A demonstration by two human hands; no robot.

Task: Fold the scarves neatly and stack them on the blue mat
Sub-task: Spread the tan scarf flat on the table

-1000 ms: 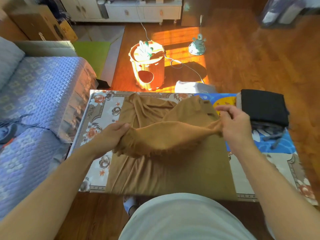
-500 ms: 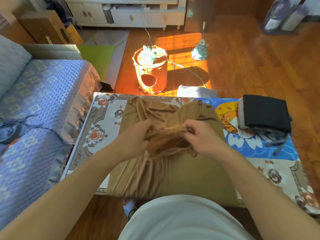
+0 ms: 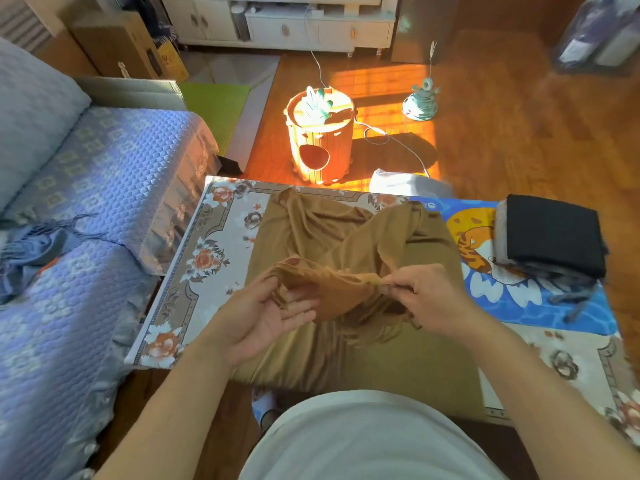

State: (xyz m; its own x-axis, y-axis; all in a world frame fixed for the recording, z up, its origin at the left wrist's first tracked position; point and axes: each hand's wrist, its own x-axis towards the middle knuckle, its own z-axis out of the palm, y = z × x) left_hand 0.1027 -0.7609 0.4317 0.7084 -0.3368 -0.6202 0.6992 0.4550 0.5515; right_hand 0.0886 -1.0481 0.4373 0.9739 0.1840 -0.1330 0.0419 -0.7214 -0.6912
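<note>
A tan scarf (image 3: 311, 230) lies spread and rumpled over the floral tablecloth (image 3: 214, 271). My right hand (image 3: 429, 296) pinches its fringed edge and holds it above the table. My left hand (image 3: 263, 317) is palm up with straight fingers, and that same edge drapes over its thumb. At the table's right end is the blue mat (image 3: 512, 299) with a tiger print. On it sits a folded black scarf (image 3: 554, 233) on top of a folded grey one (image 3: 500, 237). A blue-grey fringed scarf (image 3: 31, 247) lies on the sofa to the left.
The blue quilted sofa (image 3: 104, 188) adjoins the table's left edge. Beyond the far edge stand an orange wooden barrel (image 3: 322, 140), a white bag (image 3: 405, 183), a cable and a small teal toy (image 3: 420, 102) on the wood floor.
My hands brought the held scarf edge together at the middle, then drew slightly apart. My left hand has turned palm up and loosened its grip.
</note>
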